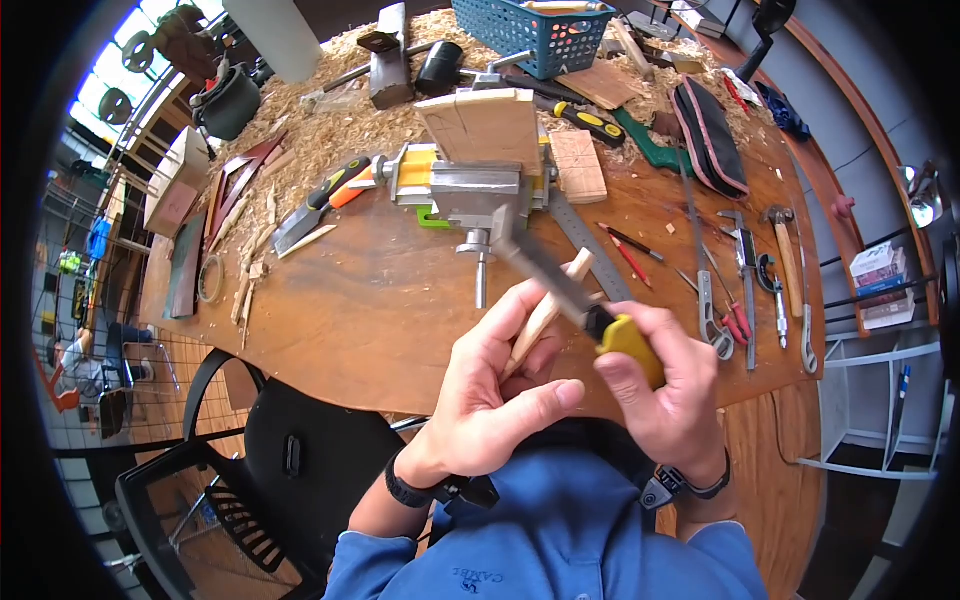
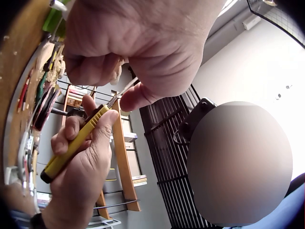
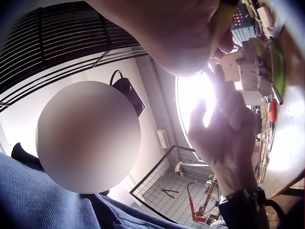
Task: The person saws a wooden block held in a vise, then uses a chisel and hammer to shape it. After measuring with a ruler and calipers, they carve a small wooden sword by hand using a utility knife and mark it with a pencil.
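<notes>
My left hand (image 1: 470, 405) grips a narrow, pale wooden stick (image 1: 537, 325) that points up and away from me. In my right hand (image 1: 680, 395) is a yellow utility knife (image 1: 632, 348), its blade extended and crossing over the stick in the head view. The left wrist view shows the knife's long yellow handle (image 2: 76, 143) between the thumb and fingers of the right hand (image 2: 83, 174), with the left hand (image 2: 138, 47) above. Strong glare surrounds the left hand (image 3: 228, 129) in the right wrist view, and the stick is hardly visible there.
Beyond the hands a small vise (image 1: 475, 190) clamps a wooden block (image 1: 485, 130). A steel ruler (image 1: 590, 245), pencils (image 1: 630, 255), calipers (image 1: 740, 250) and a hammer (image 1: 785, 240) lie to the right. Another knife (image 1: 320, 205) lies left, near wood slivers (image 1: 245, 265). Shavings and a blue basket (image 1: 535, 40) occupy the back.
</notes>
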Demonstrator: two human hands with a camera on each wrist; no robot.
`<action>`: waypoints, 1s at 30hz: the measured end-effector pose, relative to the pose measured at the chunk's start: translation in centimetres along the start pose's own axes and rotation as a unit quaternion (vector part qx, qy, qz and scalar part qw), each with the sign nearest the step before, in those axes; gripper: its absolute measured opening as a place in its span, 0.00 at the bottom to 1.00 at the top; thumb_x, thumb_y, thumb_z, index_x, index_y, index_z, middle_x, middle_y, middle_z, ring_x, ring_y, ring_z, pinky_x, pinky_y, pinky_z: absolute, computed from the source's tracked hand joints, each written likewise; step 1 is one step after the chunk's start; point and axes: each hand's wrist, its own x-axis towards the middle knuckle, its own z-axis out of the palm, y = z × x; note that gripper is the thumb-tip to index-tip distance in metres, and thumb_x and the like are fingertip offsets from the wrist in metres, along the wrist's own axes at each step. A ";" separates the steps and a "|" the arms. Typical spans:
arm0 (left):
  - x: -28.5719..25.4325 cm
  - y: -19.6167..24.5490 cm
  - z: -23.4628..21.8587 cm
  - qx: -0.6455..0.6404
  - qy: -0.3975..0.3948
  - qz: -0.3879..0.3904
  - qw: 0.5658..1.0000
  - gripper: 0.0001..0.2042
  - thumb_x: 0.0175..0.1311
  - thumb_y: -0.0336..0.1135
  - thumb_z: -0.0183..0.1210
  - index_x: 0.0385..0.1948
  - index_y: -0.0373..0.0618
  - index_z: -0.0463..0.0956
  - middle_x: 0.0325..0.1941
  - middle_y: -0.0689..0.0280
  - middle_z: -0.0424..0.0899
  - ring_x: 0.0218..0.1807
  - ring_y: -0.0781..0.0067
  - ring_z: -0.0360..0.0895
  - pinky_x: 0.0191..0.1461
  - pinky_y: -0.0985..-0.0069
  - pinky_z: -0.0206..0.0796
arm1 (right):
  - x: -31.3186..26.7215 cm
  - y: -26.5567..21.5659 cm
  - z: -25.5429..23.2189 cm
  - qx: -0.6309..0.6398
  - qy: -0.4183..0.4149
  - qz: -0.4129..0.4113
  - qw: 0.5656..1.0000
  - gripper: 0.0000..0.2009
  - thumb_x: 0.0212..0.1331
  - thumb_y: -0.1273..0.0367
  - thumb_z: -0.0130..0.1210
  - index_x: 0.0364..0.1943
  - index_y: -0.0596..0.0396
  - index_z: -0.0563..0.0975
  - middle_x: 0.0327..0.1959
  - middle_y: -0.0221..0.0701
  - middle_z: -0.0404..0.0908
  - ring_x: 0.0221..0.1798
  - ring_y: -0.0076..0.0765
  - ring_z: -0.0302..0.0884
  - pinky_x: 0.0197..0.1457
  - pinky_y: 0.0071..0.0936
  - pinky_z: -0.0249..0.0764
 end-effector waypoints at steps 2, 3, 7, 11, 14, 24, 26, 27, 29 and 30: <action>0.1 -0.4 0.5 0.040 0.014 0.020 0.999 0.35 0.69 0.25 0.60 0.77 0.38 0.57 0.51 0.69 0.78 0.44 0.90 0.68 0.49 0.88 0.64 | 0.0 0.2 0.0 -0.024 -0.037 -0.008 0.999 0.20 0.66 0.59 0.67 0.51 0.62 0.81 0.35 0.44 0.87 0.37 0.53 0.89 0.37 0.37 0.82; 0.2 -0.6 0.7 0.081 0.031 0.042 0.995 0.32 0.73 0.26 0.58 0.77 0.36 0.58 0.55 0.67 0.79 0.47 0.89 0.71 0.52 0.87 0.66 | -0.1 0.5 0.2 -0.023 -0.044 -0.017 0.999 0.20 0.66 0.59 0.67 0.50 0.62 0.81 0.35 0.44 0.87 0.36 0.53 0.89 0.37 0.38 0.82; 1.0 -1.7 0.1 0.291 0.062 0.184 0.937 0.24 0.74 0.29 0.61 0.69 0.33 0.70 0.47 0.60 0.85 0.47 0.82 0.79 0.52 0.80 0.72 | -0.2 0.5 0.2 -0.025 -0.045 -0.020 0.999 0.21 0.65 0.58 0.67 0.50 0.63 0.81 0.35 0.44 0.87 0.35 0.52 0.89 0.36 0.37 0.82; 0.7 -1.8 0.2 0.315 0.087 0.176 0.929 0.24 0.72 0.29 0.64 0.68 0.33 0.72 0.38 0.62 0.85 0.39 0.84 0.79 0.44 0.82 0.73 | -0.1 0.5 0.2 -0.058 -0.033 -0.043 0.997 0.21 0.65 0.58 0.67 0.49 0.63 0.81 0.34 0.43 0.87 0.33 0.50 0.88 0.34 0.37 0.82; 0.5 -1.9 0.4 0.358 0.113 0.146 0.915 0.24 0.70 0.28 0.66 0.66 0.33 0.74 0.34 0.65 0.85 0.34 0.85 0.79 0.39 0.84 0.72 | -0.1 0.6 0.3 -0.075 -0.026 -0.056 0.995 0.21 0.65 0.58 0.67 0.49 0.63 0.80 0.33 0.43 0.87 0.32 0.50 0.88 0.33 0.37 0.81; 0.8 -2.3 0.5 0.349 0.138 0.209 0.903 0.22 0.69 0.30 0.67 0.63 0.34 0.77 0.31 0.68 0.84 0.29 0.89 0.73 0.35 0.87 0.67 | -0.2 0.6 0.8 -0.069 -0.014 -0.055 0.996 0.21 0.65 0.58 0.67 0.50 0.64 0.80 0.33 0.43 0.87 0.33 0.50 0.88 0.33 0.37 0.82; 0.8 -2.3 0.4 0.333 0.134 0.181 0.916 0.22 0.69 0.31 0.67 0.63 0.34 0.77 0.30 0.69 0.83 0.28 0.89 0.71 0.33 0.88 0.65 | -0.2 0.7 0.5 -0.078 -0.021 -0.058 0.995 0.21 0.65 0.58 0.67 0.50 0.64 0.80 0.33 0.43 0.87 0.33 0.50 0.88 0.33 0.37 0.82; 0.7 -2.4 0.3 0.342 0.131 0.176 0.914 0.22 0.70 0.31 0.67 0.63 0.34 0.77 0.29 0.70 0.82 0.27 0.89 0.69 0.32 0.88 0.63 | -0.2 0.7 0.4 -0.087 -0.029 -0.061 0.994 0.21 0.65 0.58 0.67 0.50 0.64 0.80 0.33 0.44 0.87 0.33 0.50 0.88 0.33 0.37 0.82; 0.7 -2.4 0.2 0.351 0.128 0.172 0.911 0.22 0.70 0.32 0.67 0.63 0.34 0.77 0.28 0.70 0.81 0.27 0.89 0.67 0.31 0.88 0.61 | -0.2 0.7 0.6 -0.080 -0.021 -0.062 0.995 0.21 0.65 0.58 0.67 0.50 0.64 0.80 0.33 0.44 0.87 0.33 0.50 0.88 0.33 0.38 0.82; 0.7 -2.3 0.3 0.362 0.129 0.188 0.904 0.22 0.70 0.31 0.67 0.63 0.34 0.77 0.28 0.71 0.80 0.27 0.90 0.67 0.31 0.88 0.61 | -0.3 0.7 0.6 -0.074 -0.014 -0.063 0.995 0.21 0.65 0.58 0.67 0.50 0.64 0.80 0.33 0.44 0.87 0.33 0.50 0.88 0.33 0.38 0.82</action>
